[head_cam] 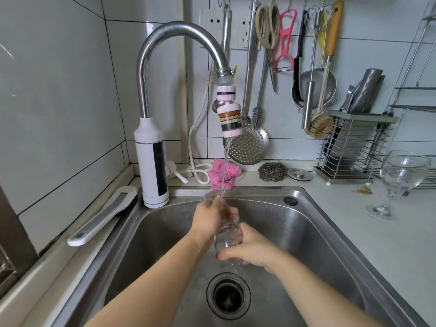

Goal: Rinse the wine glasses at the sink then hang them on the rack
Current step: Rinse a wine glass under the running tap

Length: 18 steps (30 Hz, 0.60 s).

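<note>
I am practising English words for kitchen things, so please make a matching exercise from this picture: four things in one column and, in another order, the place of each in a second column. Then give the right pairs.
Things:
1. held wine glass
2. second wine glass
3. pink cloth
4. skimmer

Places:
A. hangs on the tiled wall
B. gripped by the left hand and right hand under running water
C. stands upright on the counter, right of the sink
D. lies behind the sink, below the tap

Pairs: 1-B, 2-C, 3-D, 4-A
</note>
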Each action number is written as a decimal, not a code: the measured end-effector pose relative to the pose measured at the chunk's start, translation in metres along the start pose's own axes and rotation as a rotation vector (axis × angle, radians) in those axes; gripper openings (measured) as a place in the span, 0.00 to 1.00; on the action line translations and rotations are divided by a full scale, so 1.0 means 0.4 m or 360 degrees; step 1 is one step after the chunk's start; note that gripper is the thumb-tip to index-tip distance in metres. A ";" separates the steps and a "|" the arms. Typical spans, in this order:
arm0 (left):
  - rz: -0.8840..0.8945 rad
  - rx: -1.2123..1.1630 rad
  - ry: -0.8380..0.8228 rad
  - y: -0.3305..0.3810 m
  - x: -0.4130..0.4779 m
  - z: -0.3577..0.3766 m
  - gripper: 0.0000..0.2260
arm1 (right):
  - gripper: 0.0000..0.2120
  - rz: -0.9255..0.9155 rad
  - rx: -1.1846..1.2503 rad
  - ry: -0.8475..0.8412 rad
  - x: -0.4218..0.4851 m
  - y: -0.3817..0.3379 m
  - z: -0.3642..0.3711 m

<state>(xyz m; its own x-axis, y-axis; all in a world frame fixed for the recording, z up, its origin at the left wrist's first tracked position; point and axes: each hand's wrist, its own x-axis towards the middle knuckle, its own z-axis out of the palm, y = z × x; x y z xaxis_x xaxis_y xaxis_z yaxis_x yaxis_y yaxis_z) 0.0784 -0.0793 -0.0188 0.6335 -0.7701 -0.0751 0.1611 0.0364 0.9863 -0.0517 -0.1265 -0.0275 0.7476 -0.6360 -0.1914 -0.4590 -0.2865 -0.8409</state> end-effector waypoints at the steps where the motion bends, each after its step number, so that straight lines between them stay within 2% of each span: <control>1: -0.0004 -0.0056 0.0029 0.004 0.000 -0.007 0.13 | 0.34 0.0026 -0.0021 -0.0044 -0.002 -0.002 0.002; 4: 0.0007 0.0028 -0.0100 0.007 -0.015 -0.017 0.12 | 0.41 0.0080 -0.0037 -0.0109 -0.002 -0.002 0.006; 6: 0.0038 0.0095 -0.0192 0.005 -0.022 -0.009 0.11 | 0.41 0.0078 0.0065 -0.0125 -0.001 0.002 0.002; 9: 0.0040 0.0034 -0.0293 0.005 -0.025 0.002 0.10 | 0.25 -0.0037 0.0057 -0.0082 0.006 0.006 -0.004; 11: 0.0006 -0.0107 -0.0317 0.011 -0.029 0.006 0.19 | 0.21 -0.0098 -0.0056 0.0022 0.013 0.010 -0.006; 13: -0.0065 -0.0243 -0.0296 0.017 -0.028 0.013 0.26 | 0.29 -0.0105 -0.0149 0.0143 0.017 0.014 -0.008; 18: -0.0204 -0.0424 -0.0233 0.027 -0.012 0.012 0.16 | 0.40 -0.0137 -0.0377 0.0161 0.022 0.028 -0.007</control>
<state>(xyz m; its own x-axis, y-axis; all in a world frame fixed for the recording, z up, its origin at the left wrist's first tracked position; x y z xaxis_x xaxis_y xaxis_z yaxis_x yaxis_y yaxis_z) 0.0734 -0.0783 -0.0072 0.4828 -0.8619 -0.1551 0.4369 0.0835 0.8956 -0.0516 -0.1370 -0.0371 0.7425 -0.6668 -0.0628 -0.5042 -0.4947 -0.7079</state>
